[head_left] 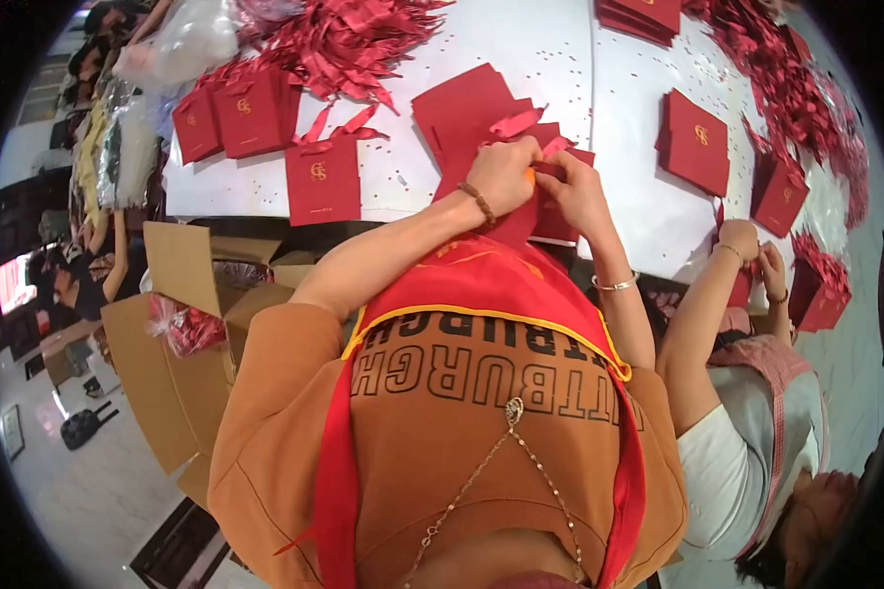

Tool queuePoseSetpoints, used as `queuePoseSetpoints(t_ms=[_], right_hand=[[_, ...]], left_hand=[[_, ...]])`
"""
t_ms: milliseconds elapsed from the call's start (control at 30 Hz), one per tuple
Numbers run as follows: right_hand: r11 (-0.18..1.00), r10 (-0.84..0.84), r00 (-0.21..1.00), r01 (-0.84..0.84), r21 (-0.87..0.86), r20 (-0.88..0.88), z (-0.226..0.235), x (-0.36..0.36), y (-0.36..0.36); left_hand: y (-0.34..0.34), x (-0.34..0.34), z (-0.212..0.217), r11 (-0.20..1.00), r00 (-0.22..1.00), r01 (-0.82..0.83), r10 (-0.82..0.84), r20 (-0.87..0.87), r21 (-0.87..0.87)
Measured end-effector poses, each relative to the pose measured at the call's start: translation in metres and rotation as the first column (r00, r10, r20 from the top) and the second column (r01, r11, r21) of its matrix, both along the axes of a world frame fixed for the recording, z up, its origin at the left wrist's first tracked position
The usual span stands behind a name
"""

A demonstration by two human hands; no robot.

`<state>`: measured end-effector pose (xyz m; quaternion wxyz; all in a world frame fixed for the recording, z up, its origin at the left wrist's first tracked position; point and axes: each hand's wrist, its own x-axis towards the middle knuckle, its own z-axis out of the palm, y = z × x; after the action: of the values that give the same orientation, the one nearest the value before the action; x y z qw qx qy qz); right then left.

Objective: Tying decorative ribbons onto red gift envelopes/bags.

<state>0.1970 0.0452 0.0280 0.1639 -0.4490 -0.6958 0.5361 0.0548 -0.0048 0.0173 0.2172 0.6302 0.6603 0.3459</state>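
At the near edge of the white table both my hands work close together over a small red paper bag (514,230). My left hand (504,177), with a beaded bracelet at the wrist, is closed in a pinch on a red ribbon (557,146). Just beside it, my right hand (574,193), wearing a metal bangle, has its fingers bent and pressed together at the same ribbon. The exact grip of the fingertips is partly hidden. Behind my hands lies a loose pile of red bags (462,103), one with a pink-red ribbon loop (518,122) on top.
Finished-looking red bags (252,115) and a ribbon heap (349,39) lie far left; another bag (323,183) sits nearer. A bag stack (695,145) stands right. A co-worker's hands (742,243) handle a bag there. An open cardboard box (167,358) stands at my left.
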Motion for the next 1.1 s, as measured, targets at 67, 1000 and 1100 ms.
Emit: queuePoseSetpoints(t_ms=[67, 1000, 1100], right_hand=[[0.996, -0.035, 0.999, 0.032, -0.080, -0.028, 0.007, 0.000, -0.002], [1.000, 0.027, 1.000, -0.027, 0.012, -0.002, 0.005, -0.001, 0.002], [0.996, 0.070, 0.997, -0.072, 0.059, 0.032, 0.006, 0.002, 0.002]], left_hand=[[0.002, -0.001, 0.001, 0.997, 0.990, -0.022, 0.032, 0.134, -0.075], [0.006, -0.013, 0.008, 0.979, 0.993, 0.075, -0.056, 0.105, -0.191], [0.009, -0.021, 0.008, 0.939, 0.944, 0.106, 0.008, 0.329, -0.327]])
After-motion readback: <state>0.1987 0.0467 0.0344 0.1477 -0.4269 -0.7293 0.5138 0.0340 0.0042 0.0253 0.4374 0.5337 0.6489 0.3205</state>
